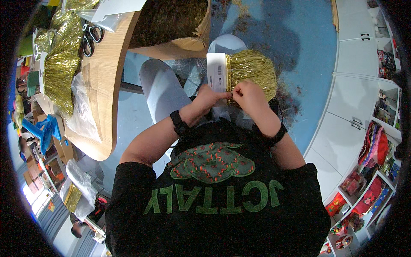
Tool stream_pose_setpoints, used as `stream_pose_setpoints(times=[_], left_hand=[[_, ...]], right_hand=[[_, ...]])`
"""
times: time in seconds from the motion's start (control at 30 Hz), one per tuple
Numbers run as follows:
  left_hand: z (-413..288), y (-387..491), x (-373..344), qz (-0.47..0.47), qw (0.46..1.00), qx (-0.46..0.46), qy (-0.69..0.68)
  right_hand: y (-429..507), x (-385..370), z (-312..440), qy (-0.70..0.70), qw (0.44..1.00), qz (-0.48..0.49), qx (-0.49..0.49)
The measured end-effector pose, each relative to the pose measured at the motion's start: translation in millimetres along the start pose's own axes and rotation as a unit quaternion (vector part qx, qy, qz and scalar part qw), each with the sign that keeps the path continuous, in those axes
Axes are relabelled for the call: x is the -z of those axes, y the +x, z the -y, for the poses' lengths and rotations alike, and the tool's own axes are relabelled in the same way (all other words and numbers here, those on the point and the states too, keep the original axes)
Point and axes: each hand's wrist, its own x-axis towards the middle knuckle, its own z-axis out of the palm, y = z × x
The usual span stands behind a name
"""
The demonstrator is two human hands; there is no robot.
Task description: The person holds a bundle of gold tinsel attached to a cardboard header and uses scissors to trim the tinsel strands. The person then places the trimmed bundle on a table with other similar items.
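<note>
A white printed card (pixel 217 71) with a bundle of gold tinsel fringe (pixel 255 66) lies across my lap, the strands fanning out to the right. My left hand (pixel 208 98) grips the card's near end, its thumb stretched along the near edge towards the fringe's band. With thumb and forefinger pinched together, my right hand (pixel 253 96) is at the near end of that band, over the strands. Its fingertips almost meet the left thumb; whatever small bit they pinch is too small to make out. The card bears writing and a barcode.
To my left stands a wooden table (pixel 107 96) with black-handled scissors (pixel 91 38), more gold fringe (pixel 62 77) and clear plastic bags (pixel 83 109). An open cardboard box (pixel 179 48) holds dark fringe ahead. White cabinets (pixel 350 83) line the right. A person (pixel 77 226) is at far left.
</note>
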Motion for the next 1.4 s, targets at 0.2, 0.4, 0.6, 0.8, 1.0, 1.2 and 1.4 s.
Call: stream_pose_setpoints(times=[0.2, 0.4, 0.6, 0.8, 1.0, 1.2, 1.4], left_hand=[[-11, -2, -2, -0.016, 0.995, 0.001, 0.095], [-6, -4, -3, -0.002, 1.0, -0.007, -0.01], [-5, -2, 0, -0.006, 0.999, 0.02, 0.028], [-2, 4, 0, -0.025, 0.993, 0.026, 0.116], [4, 2, -2, -0.032, 0.998, 0.009, 0.049], [-19, -5, 15, 0.055, 0.996, 0.056, -0.052], [-39, 13, 29, 0.086, 0.99, 0.032, -0.11]], right_hand=[[7, -15, -8, -0.026, 0.999, -0.041, -0.01], [-5, -5, 0, -0.028, 1.0, -0.001, 0.007], [0, -3, -3, 0.011, 1.0, -0.016, 0.003], [8, -11, -5, -0.019, 0.999, -0.001, -0.048], [-3, -7, 0, -0.043, 0.999, 0.017, 0.004], [-1, -1, -1, -0.039, 0.998, 0.008, 0.041], [-9, 7, 13, -0.007, 0.997, 0.016, 0.072]])
